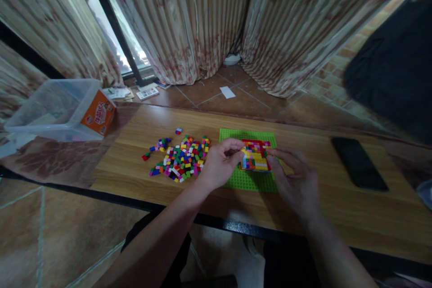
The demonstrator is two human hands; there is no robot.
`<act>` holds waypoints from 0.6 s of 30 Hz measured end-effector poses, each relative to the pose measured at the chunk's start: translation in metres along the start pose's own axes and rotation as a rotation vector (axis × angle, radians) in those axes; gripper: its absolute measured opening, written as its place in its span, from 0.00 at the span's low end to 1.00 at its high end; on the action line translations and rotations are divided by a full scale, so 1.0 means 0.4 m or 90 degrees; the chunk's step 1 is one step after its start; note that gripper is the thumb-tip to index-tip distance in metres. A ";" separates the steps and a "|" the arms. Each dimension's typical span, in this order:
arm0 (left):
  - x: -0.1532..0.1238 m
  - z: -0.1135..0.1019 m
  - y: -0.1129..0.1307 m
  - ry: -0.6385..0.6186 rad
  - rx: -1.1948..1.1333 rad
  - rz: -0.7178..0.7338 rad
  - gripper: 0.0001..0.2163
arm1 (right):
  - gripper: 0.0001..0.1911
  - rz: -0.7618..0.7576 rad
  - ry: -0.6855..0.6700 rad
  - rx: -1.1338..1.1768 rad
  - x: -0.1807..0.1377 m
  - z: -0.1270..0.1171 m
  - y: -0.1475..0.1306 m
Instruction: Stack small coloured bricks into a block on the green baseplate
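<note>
A green studded baseplate (229, 134) lies on the wooden table, bearing a low block of multicoloured toy bricks (255, 155), with yellow, red and blue pieces on top. My left hand (221, 162) is at the block's left edge, thumb and forefinger pinched on a small yellow brick (243, 150). On the other side, my right hand (297, 177) has its thumb and forefinger close together at the block's right edge. Whatever sits between those right fingertips is too small to make out. Left of the plate spreads a pile of loose toy bricks (184, 157).
A black phone (359, 163) lies on the table's right side. Beyond the table's left end stands a clear plastic box (64, 121) with an orange label. Papers (147, 93) lie behind, and patterned curtains (175, 22) hang at the back.
</note>
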State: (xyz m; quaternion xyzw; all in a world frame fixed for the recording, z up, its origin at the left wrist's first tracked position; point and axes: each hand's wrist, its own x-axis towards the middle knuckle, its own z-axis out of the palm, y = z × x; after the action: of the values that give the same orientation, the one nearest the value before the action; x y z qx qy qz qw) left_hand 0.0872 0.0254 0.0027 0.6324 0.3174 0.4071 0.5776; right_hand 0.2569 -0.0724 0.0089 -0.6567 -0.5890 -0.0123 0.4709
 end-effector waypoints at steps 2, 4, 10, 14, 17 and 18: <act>-0.003 0.005 -0.001 -0.004 -0.015 -0.006 0.07 | 0.09 -0.001 -0.014 0.013 -0.001 0.007 -0.017; -0.008 0.010 -0.001 -0.009 -0.024 -0.005 0.06 | 0.09 -0.001 -0.028 0.016 -0.004 0.017 -0.029; -0.023 0.029 0.006 -0.033 -0.089 -0.025 0.06 | 0.08 0.012 -0.019 0.024 -0.015 0.040 -0.039; -0.028 0.038 0.010 -0.045 -0.146 -0.047 0.06 | 0.07 0.028 -0.011 0.035 -0.018 0.043 -0.043; -0.027 0.036 0.009 -0.046 -0.134 -0.033 0.06 | 0.07 0.022 -0.016 0.038 -0.012 0.035 -0.039; -0.024 0.034 0.008 -0.040 -0.117 -0.024 0.05 | 0.07 0.022 -0.013 0.037 -0.008 0.029 -0.033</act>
State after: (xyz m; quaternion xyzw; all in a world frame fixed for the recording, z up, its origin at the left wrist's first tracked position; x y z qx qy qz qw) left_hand 0.0943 0.0101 0.0045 0.5831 0.2720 0.4036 0.6505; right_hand 0.2392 -0.0694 0.0086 -0.6528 -0.5824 0.0193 0.4840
